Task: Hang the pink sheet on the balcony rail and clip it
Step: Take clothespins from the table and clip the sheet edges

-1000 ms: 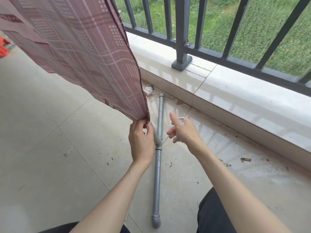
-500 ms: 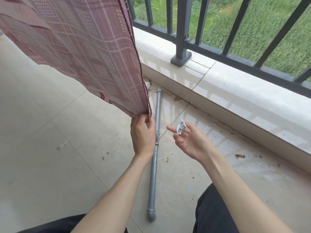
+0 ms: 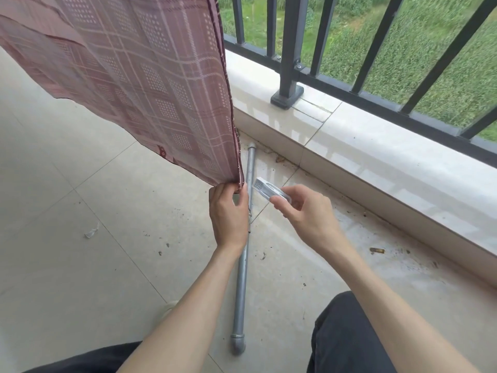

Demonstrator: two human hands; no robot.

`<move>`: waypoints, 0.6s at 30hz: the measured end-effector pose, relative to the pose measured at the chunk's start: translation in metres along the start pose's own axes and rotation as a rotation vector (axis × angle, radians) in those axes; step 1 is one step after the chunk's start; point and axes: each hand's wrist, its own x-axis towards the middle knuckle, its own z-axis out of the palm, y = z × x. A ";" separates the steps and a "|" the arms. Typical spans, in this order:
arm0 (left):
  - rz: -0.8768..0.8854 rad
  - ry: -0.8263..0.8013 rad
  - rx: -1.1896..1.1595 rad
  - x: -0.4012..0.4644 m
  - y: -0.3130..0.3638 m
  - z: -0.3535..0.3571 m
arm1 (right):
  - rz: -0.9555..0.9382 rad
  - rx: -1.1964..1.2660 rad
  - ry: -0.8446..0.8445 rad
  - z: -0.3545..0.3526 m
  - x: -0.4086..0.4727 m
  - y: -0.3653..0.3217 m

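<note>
Pink sheet with white checks, hanging down from the top left, bottom corner low near the floor. Left hand right at that corner, fingers pinched tight on the hem. Right hand just beside it, fingers closed around one end of a white clip. Other end of the clip pointing toward the sheet corner, close to it but not touching. Cannot tell if the clip mouth is open. Grey pipe lying on the tiled floor under both hands. Pale stone ledge to the right, with the dark balcony rail standing on it. Green grass past the bars. Bits of dirt on the floor by the ledge. Dark trouser legs at the bottom.
</note>
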 end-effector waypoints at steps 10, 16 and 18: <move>0.004 -0.038 0.018 -0.002 0.003 -0.003 | -0.382 -0.409 0.175 0.018 0.000 -0.014; -0.008 -0.066 0.014 -0.002 0.001 -0.005 | -0.444 -0.444 0.182 0.027 0.010 -0.023; 0.019 -0.073 0.023 -0.001 0.001 -0.005 | -0.443 -0.463 0.207 0.026 0.009 -0.023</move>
